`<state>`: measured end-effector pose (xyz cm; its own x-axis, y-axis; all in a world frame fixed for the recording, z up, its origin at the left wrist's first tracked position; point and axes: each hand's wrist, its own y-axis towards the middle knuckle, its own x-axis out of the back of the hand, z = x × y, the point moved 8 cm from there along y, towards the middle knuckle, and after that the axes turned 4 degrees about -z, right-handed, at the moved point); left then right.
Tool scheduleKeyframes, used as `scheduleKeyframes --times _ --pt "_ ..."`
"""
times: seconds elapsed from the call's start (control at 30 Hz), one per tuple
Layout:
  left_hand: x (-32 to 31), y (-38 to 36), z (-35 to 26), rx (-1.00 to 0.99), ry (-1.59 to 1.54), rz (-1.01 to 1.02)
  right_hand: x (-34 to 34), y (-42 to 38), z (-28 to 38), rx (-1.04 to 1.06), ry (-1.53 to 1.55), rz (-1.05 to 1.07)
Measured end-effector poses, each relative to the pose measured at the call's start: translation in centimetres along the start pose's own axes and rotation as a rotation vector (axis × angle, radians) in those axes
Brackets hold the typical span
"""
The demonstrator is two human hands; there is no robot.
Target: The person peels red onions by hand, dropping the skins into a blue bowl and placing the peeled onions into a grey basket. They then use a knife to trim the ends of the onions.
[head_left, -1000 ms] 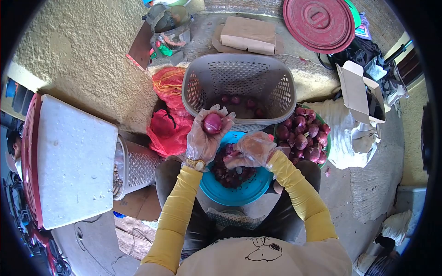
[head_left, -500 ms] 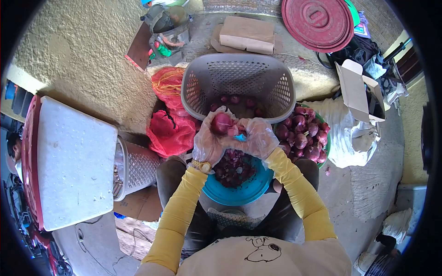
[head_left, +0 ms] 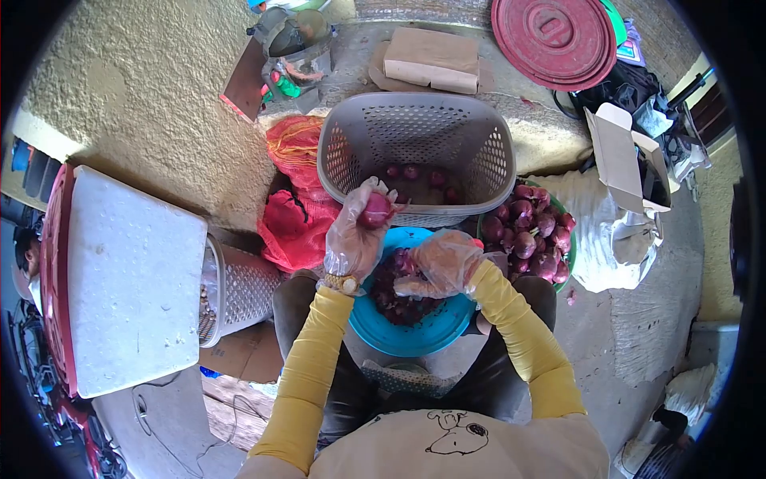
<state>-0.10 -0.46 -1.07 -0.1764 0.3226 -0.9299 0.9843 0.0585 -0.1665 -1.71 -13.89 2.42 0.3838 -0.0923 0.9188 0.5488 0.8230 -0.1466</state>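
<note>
My left hand [head_left: 353, 235], in a clear plastic glove, grips a red onion [head_left: 375, 211] above the near rim of the grey perforated basket [head_left: 415, 209]. Beneath and to the right, my gloved right hand [head_left: 447, 262] hangs over a blue basin [head_left: 415, 339] of dark onion skins [head_left: 399, 307]. Its thumb points left and the other fingers curl; a small red bit shows at its edge, but what lies inside the fingers is hidden. Several red onions sit on the basket's floor. Beyond my right hand, a green basin [head_left: 571, 259] is heaped with red onions [head_left: 527, 231].
Red mesh sacks [head_left: 299, 223] slump left of the basket. Further left, a white foam lid or board [head_left: 136, 279] stands beside another perforated basket [head_left: 251, 279]. On the right are a white sack [head_left: 598, 247] and an open cardboard box [head_left: 618, 160]. A person's head shows at the far left edge.
My hands have parted: the left moved slightly left with the onion, the right dropped down over the blue basin. The small blue item between them is out of sight.
</note>
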Motion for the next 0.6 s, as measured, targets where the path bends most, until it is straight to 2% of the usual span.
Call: scheduleKeyframes --times 0.1,0.3,0.4,0.5,0.57,0.6 --pt "0.7 0.3 -1.2 -0.055 0.091 -0.042 -0.2 -0.6 -0.3 -0.013 -0.033 0.071" --pt "0.4 0.0 -1.5 0.005 0.077 -0.081 0.0 -0.9 -1.6 -0.022 -0.007 -0.048" --pt "0.6 0.3 -1.4 0.074 -0.034 -0.071 0.2 -1.0 -1.9 0.023 0.084 -0.078" --pt "1.0 0.2 -1.2 0.101 -0.206 -0.146 0.3 -1.3 -2.2 -0.005 0.137 -0.039" --pt "0.8 0.1 -1.7 0.039 -0.301 -0.177 1.0 -1.4 -2.6 0.000 0.282 -0.173" --pt "1.2 0.2 -1.8 0.039 -0.302 -0.176 1.3 -1.3 -2.4 0.001 0.281 -0.173"
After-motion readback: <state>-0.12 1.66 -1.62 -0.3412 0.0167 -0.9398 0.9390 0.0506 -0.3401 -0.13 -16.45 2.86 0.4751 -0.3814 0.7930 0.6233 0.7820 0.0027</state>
